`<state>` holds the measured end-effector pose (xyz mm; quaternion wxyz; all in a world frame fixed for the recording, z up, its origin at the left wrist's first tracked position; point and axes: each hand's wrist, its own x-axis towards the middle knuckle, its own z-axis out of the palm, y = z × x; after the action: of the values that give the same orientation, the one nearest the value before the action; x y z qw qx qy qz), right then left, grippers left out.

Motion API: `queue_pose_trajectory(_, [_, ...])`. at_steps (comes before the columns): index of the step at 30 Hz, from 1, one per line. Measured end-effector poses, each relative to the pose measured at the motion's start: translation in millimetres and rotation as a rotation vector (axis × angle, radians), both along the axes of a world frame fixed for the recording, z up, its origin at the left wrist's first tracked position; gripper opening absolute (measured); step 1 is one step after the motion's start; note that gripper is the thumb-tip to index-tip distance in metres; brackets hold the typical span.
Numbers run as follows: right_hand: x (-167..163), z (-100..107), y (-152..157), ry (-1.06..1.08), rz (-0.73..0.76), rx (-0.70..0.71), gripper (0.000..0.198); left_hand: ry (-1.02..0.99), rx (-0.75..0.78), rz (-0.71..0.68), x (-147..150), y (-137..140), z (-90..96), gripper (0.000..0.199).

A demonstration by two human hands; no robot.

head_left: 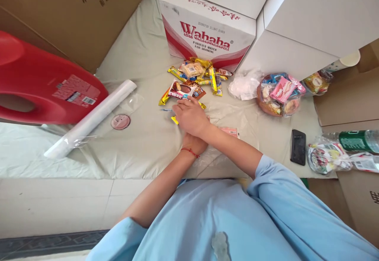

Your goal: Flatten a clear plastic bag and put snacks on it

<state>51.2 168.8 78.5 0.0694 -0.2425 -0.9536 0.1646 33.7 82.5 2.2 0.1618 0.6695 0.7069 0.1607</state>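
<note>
The right hand (pixel 189 115) lies palm-down, fingers loosely spread, on a yellow snack wrapper (pixel 174 119) beside the snack pile (pixel 195 77); the left hand (pixel 194 142) (red-stringed wrist) sits beneath it, grip hidden.

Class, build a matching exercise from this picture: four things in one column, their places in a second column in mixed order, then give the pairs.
Things:
1. phone
2. Wahaha box
3. red jug
4. pink disc

Places:
A. far left, lying on its side
B. behind the snack pile
C. beside the white roll
D. right of the right hand, near the green bottle

Pairs: 1-D, 2-B, 3-A, 4-C
</note>
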Motion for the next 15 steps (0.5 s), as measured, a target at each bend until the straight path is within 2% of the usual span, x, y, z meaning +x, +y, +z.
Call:
queue_pose_trajectory(2, [34.0, 9.7, 7.4, 0.092, -0.099, -0.047, 0.038, 0.015, -0.002, -0.009, 1.3, 0.3, 5.7, 0.060])
queue_pose_trajectory(5, [105.6, 22.8, 15.8, 0.262, -0.277, -0.107, 0.039, 0.022, 0.046, -0.013, 2.6, 0.0, 11.4, 0.059])
queue_pose_trajectory(7, [154.1, 27.0, 16.4, 0.330, -0.426, -0.063, 0.041, 0.015, 0.076, -0.007, 2.9, -0.4, 12.3, 0.059])
queue_pose_trajectory(9, [193.2, 22.8, 10.6, 0.357, -0.491, 0.013, 0.040, 0.012, 0.087, -0.007, 3.0, -0.7, 11.6, 0.060])
queue_pose_trajectory(12, [227.5, -0.9, -9.3, 0.300, -0.374, 0.087, 0.041, 0.019, 0.095, -0.001, 3.3, -0.6, 9.9, 0.060])
queue_pose_trajectory(15, [239.3, -28.5, -32.2, 0.143, -0.168, 0.055, 0.038, 0.036, 0.091, 0.004, 3.8, -0.2, 9.2, 0.060])
